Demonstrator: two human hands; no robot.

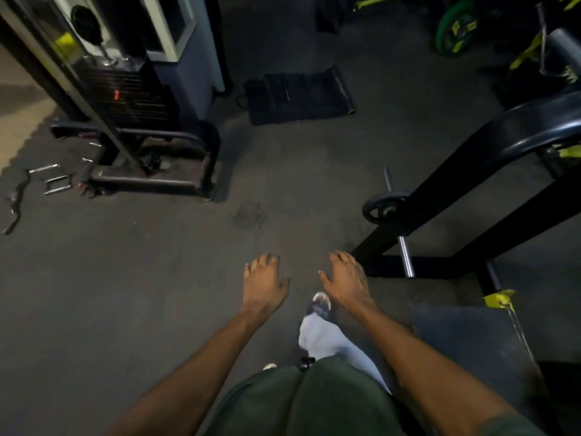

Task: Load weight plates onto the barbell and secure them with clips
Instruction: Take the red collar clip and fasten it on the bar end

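Plainly we are between steps: both our hands hang empty over the floor [125,278] as we walk, so we judge this the fetching stage, with no plate or clip in our grasp yet. Largest in view is that floor, a dull grey rubbery sheet, scuffed and stained near the middle. Next comes the cable machine [125,99] at upper left, a tall black steel frame with a ribbed weight stack and curved tube feet. To our right stands the rack [465,196], made of thick black square tubing with a glossy curved arm above. Behind it, low down, lies the barbell [405,253]; its chrome sleeve pokes out smooth and bright, and one small black plate [382,207], round with cut-out holes, already sits on it. A green plate [456,29] leans far off at upper right, well apart from us. A ridged dark mat [298,96] lies ahead. Metal handles [55,182] lie scattered by the machine at far left; whether any is a clip we cannot tell. Our left hand [264,283] and right hand [345,278] are spread, fingers relaxed, touching nothing, the right one nearest the rack. The next move, we think, calls for reaching a plate, gripping its rim firmly, and carrying it to that bare sleeve.
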